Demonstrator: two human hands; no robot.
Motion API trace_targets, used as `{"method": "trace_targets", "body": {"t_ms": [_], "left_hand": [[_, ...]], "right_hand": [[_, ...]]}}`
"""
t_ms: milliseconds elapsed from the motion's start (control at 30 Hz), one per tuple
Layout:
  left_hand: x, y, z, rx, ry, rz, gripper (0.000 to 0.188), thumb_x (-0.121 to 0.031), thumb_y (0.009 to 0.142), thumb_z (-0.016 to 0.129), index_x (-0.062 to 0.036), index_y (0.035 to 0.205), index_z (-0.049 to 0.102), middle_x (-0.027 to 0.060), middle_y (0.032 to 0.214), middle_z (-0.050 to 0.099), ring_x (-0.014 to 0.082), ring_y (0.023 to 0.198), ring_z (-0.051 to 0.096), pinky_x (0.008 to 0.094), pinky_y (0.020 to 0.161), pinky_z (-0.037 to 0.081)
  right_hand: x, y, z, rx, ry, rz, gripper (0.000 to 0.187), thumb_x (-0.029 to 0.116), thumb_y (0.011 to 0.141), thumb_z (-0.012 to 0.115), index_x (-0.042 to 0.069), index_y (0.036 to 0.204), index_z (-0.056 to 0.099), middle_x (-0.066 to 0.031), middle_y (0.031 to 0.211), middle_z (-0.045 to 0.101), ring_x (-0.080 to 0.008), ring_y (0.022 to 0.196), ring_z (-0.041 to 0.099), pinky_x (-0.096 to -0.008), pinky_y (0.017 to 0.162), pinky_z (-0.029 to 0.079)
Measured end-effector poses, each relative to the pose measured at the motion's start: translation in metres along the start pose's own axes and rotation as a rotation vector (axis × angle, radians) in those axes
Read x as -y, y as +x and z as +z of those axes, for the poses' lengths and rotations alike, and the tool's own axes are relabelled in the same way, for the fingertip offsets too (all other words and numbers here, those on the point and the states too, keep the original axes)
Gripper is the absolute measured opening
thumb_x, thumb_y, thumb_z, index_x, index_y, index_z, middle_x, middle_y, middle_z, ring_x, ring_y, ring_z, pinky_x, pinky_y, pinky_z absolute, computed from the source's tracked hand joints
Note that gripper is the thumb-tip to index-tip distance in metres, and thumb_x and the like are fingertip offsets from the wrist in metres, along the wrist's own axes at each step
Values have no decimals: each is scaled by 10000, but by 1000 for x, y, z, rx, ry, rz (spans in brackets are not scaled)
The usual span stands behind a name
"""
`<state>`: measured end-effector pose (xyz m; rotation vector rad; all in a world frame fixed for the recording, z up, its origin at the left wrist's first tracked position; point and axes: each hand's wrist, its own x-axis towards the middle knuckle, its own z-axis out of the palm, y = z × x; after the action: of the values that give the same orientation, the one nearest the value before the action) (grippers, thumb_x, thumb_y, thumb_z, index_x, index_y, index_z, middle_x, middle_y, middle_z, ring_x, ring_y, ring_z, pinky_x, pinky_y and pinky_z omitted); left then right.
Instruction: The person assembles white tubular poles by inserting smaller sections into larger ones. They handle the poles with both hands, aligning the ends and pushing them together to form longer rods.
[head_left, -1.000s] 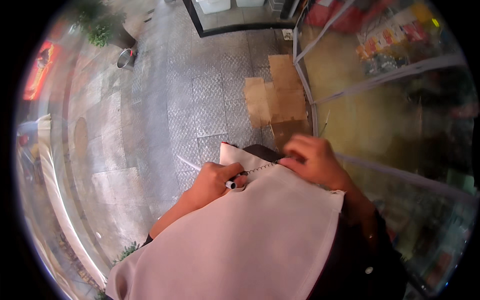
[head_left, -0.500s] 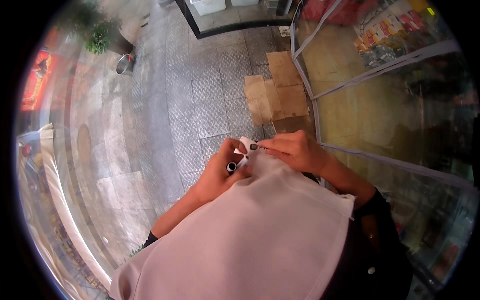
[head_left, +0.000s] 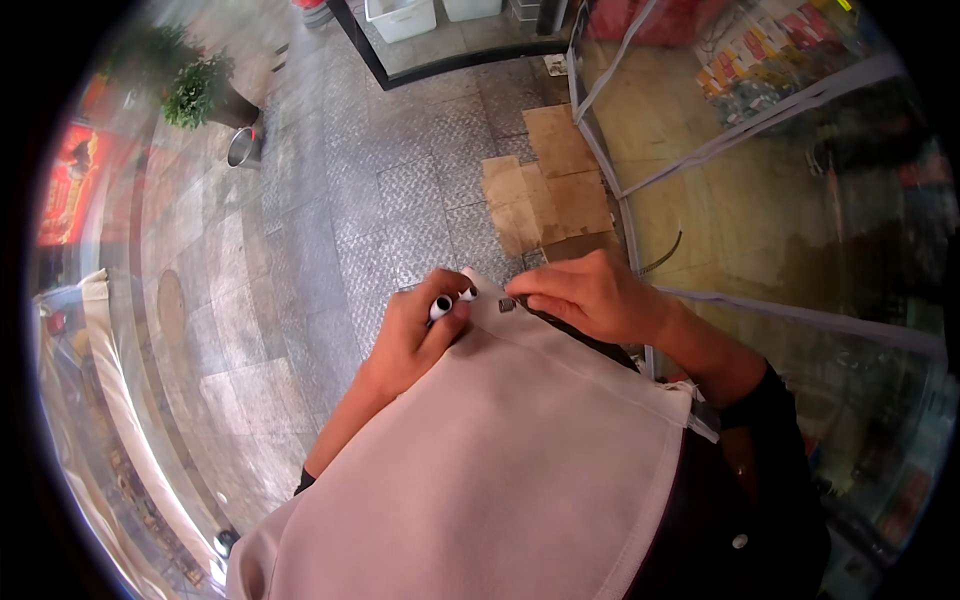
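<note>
A wide sheet of pale pinkish fabric (head_left: pixel 480 440) spreads in front of my body and narrows to a corner between my hands. My left hand (head_left: pixel 415 325) is closed at the left of that corner. A white marker (head_left: pixel 440 308) with a dark round end sticks out from its fingers, and beside it shows a second small white piece with a dark tip. My right hand (head_left: pixel 595 292) pinches at the fabric's far edge, its fingertips beside a small grey metal piece (head_left: pixel 507 305) lying on the cloth. What exactly those fingertips grip is hidden.
Flattened cardboard (head_left: pixel 550 190) lies on the grey paving (head_left: pixel 400 200) ahead. At right stands a framed transparent panel (head_left: pixel 700 220) with goods behind it. A potted plant (head_left: pixel 200 95) and a metal bucket (head_left: pixel 243 148) stand far left; white tubs (head_left: pixel 402 18) are at the top.
My left hand has shifted slightly left, away from the metal piece, and the marker with it. The cloth between my hands lies flatter, and my right hand stays by the metal piece.
</note>
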<state>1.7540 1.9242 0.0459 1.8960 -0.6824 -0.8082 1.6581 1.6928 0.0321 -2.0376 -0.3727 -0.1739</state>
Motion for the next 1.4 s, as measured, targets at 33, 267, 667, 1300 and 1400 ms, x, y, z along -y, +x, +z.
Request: {"method": "trace_targets", "body": {"t_ms": [33,267,667,1300,1400], "left_hand": [[9,4,-2,-28,-28,162,110,-48,933,553,-16,1039,551,93,722,636,207,614,629,319,612,498],[-21,-8,-6,180,28,130,153,-57,911,623,-32,1062,619,110,715,652,230,645,662,325,621,510],[-17,-4,7,264,136,52,163,-128,923,634,4,1011,671,140,759,685,253,653,669,342,618,512],[-15,3,13,297,32,-35,171,-135,922,641,4,1007,694,159,778,686,235,606,629,334,595,498],[-8,5,14,335,73,-43,164,-122,915,643,6,1004,694,166,774,684,238,603,626,337,595,498]], "right_hand": [[4,6,-6,16,-34,3,125,85,898,660,43,1015,674,-103,783,651,-260,655,640,-345,578,488],[13,-6,-14,44,-145,22,127,80,863,702,38,980,675,-99,756,643,-262,649,640,-343,563,483],[8,-22,-6,-29,-60,24,92,91,843,720,39,907,679,-74,733,639,-225,595,629,-321,507,474],[5,-26,-7,-18,-169,-36,109,95,808,727,51,891,672,-59,706,587,-222,588,625,-325,510,478],[5,-26,-8,20,-241,-74,110,115,802,727,55,871,664,-55,684,561,-218,568,610,-318,504,484]]}}
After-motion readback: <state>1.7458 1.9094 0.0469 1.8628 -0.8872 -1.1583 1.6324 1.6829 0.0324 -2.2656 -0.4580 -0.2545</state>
